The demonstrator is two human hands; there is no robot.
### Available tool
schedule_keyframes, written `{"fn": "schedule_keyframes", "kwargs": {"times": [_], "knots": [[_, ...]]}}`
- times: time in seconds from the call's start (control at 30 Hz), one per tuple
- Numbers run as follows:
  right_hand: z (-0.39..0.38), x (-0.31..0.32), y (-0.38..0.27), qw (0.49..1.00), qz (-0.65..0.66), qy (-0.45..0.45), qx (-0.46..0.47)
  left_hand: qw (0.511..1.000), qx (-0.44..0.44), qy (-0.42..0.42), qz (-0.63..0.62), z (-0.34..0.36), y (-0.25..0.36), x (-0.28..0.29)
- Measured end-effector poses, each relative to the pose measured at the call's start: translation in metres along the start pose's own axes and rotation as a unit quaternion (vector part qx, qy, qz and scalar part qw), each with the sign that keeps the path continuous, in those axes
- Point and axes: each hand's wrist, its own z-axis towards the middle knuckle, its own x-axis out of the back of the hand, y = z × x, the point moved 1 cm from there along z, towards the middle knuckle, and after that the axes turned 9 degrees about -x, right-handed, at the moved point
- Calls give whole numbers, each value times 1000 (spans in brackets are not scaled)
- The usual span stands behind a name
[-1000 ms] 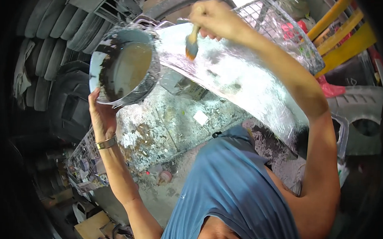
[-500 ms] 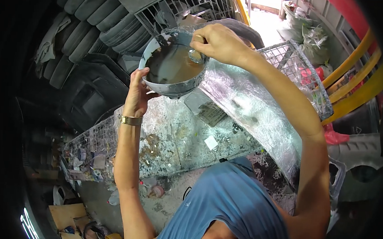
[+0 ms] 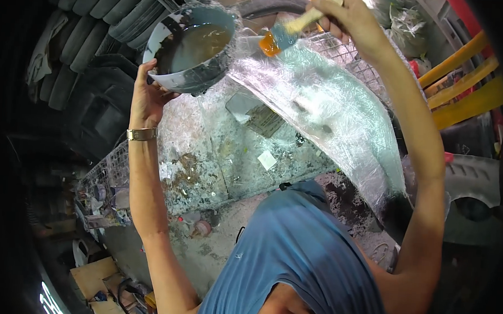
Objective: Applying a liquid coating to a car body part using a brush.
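My left hand grips a round bowl by its near left rim, tilting it a little toward me. Cloudy brownish liquid lies inside, and dark stains mark the bowl's wall. Up at the right, my right hand is closed round the pale wooden handle of a paintbrush. Its bristles are soaked with amber liquid and point down to the left, apart from the bowl. Below the brush lies a long curved panel covered in shiny glass-fibre matting.
The panel rests on a paint-spattered worktable with wire-mesh sides. A flat grey piece and a small white square lie on it. Stacked dark curved parts stand at the far left. Yellow bars rise at the right.
The paintbrush has come out of the bowl and moved right, over the panel, in my right hand. My left hand has shifted the bowl left and slightly farther away.
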Motion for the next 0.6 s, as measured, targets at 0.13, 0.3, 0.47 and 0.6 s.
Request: {"fn": "schedule_keyframes", "kwargs": {"times": [0.13, 0.3, 0.47, 0.6], "knots": [[-25, -9, 64, 984, -179, -8, -4, 1000, -13, -11, -25, -6, 15, 8], [-63, -40, 98, 950, -293, -111, 11, 999, -23, -15, -42, -30, 25, 34], [-89, -28, 93, 942, -312, -109, 53, 998, -34, 28, -50, -58, 21, 62], [-102, -20, 87, 948, -292, -123, 21, 996, -19, 72, -50, -87, 5, 78]]}}
